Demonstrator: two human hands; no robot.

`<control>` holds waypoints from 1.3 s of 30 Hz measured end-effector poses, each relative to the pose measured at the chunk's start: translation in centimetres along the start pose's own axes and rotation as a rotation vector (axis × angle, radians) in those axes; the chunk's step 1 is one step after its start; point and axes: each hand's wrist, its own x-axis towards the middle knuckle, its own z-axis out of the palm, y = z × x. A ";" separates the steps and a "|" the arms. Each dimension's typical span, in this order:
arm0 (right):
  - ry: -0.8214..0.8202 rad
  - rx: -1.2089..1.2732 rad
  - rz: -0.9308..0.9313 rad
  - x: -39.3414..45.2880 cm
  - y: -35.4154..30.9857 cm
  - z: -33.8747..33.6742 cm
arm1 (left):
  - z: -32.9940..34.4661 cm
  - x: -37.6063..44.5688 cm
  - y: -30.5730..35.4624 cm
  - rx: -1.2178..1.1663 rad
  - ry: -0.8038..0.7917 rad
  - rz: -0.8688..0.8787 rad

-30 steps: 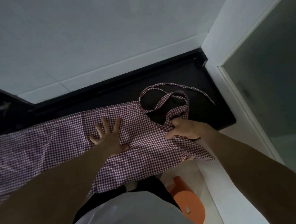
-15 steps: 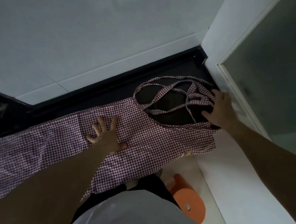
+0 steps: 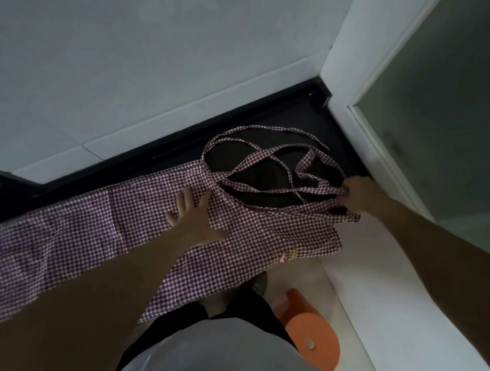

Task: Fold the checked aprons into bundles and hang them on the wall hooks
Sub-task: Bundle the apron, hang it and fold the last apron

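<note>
A purple-and-white checked apron lies spread flat across the dark counter, its lower edge hanging over the front. Its thin straps loop loosely over the counter at the right end. My left hand presses flat on the cloth near the middle, fingers spread. My right hand pinches the apron's right corner where the straps meet, close to the white wall. No wall hooks are in view.
A white tiled wall rises behind the counter. A white door frame and a grey panel close off the right side. An orange stool stands on the pale floor by my legs.
My right hand went from the bib out to the right among the straps, then came back a little and took hold of the corner. The straps lie spread wider. My left hand stayed put.
</note>
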 end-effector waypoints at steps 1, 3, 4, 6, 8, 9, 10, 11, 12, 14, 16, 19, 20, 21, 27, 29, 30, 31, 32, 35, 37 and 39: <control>0.058 0.007 0.007 0.3 0.0 -1.2 | 0.3 0.0 0.0 -0.003 0.001 -0.005; 0.307 0.070 0.022 0.8 -0.2 -3.4 | 0.8 0.0 -0.3 0.030 0.018 -0.009; 0.427 0.102 0.038 1.0 -0.3 -4.3 | 1.0 0.1 -0.4 0.032 0.021 -0.011; 0.550 0.146 0.086 1.4 -0.8 -5.4 | 1.0 0.3 -0.4 0.034 0.010 -0.015; 0.495 0.209 0.130 2.1 -1.2 -6.1 | 0.8 0.3 -0.4 0.044 -0.018 -0.024; 0.408 0.252 0.162 2.5 -1.5 -6.2 | 0.7 0.3 -0.5 0.050 -0.032 -0.030; 0.302 0.270 0.184 2.8 -1.9 -6.3 | 0.6 0.4 -0.6 0.055 -0.044 -0.037; 0.201 0.249 0.187 3.1 -2.5 -6.2 | 0.4 0.4 -0.7 0.062 -0.054 -0.043; 0.135 0.191 0.162 3.1 -3.2 -5.8 | 0.2 0.3 -0.6 0.075 -0.062 -0.045; 0.102 0.065 0.027 3.4 -5.0 -4.6 | -0.1 0.3 -0.5 0.099 -0.077 -0.049; 0.077 0.017 -0.077 3.6 -6.4 -3.1 | -0.4 0.3 -0.6 0.133 -0.101 -0.047; 0.057 0.122 0.003 4.7 -6.4 -1.8 | -0.6 0.3 -1.1 0.182 -0.130 -0.052; 0.056 0.143 0.019 5.0 -6.0 -1.7 | -0.6 0.4 -1.3 0.196 -0.133 -0.055; 0.048 0.129 0.005 5.3 -5.6 -1.7 | -0.6 0.4 -1.6 0.204 -0.134 -0.058; 0.250 -0.046 0.018 7.0 -5.2 -5.3 | -0.6 0.2 -2.0 0.230 -0.120 -0.044; 0.312 -0.032 0.111 7.6 -5.4 -6.3 | -0.5 0.2 -2.1 0.240 -0.095 -0.032; 0.321 -0.023 0.162 7.8 -5.7 -6.7 | -0.5 0.2 -2.3 0.249 -0.086 -0.027; 0.327 -0.024 0.203 7.8 -6.1 -6.9 | -0.5 0.2 -2.3 0.264 -0.079 -0.020; 0.344 -0.057 0.222 7.7 -6.7 -7.2 | -0.5 0.2 -2.4 0.286 -0.073 -0.012; 0.441 -0.166 0.042 6.6 -10.2 -6.9 | -0.7 0.2 -2.5 0.355 -0.041 0.012; 0.468 -0.099 -0.215 5.0 -13.5 -5.8 | -1.0 0.0 -2.4 0.376 -0.034 0.022; 0.355 -0.021 -0.455 3.6 -16.3 -3.4 | -1.4 0.0 -1.8 0.383 -0.043 0.026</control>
